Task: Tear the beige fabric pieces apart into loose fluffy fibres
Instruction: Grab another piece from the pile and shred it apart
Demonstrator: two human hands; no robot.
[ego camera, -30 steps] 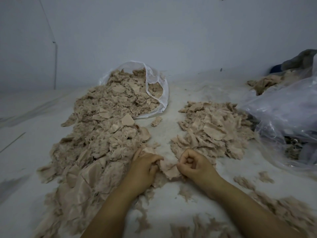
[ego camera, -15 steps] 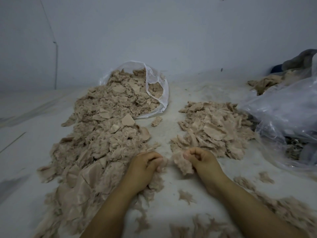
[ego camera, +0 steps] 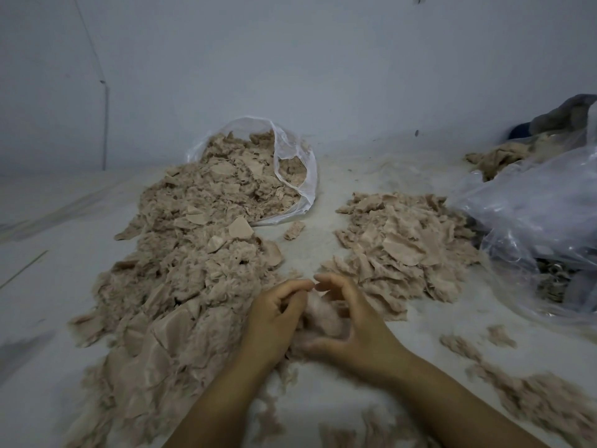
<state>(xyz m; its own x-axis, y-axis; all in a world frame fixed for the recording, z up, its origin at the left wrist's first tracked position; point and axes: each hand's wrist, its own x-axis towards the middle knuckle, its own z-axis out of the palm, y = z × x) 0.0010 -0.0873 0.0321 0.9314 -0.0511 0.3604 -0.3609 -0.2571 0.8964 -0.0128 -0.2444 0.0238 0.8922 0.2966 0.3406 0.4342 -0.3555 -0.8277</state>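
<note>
While the left hand (ego camera: 274, 318) and right hand (ego camera: 352, 321) curled together around one fluffy clump (ego camera: 323, 315) between the two fabric piles (ego camera: 193, 270), the blurred grip looked loose; tufts might scatter, mixing with untorn pieces.

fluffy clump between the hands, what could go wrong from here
1. The left hand and right hand cup the fluffy clump right at the edge of the big untorn pile; dropped fluff could mix back in.
2. Loose tufts already lie scattered over the white surface, so fibres may drift further.
3. The clear bag beside the smaller pile could catch stray pieces.
</note>
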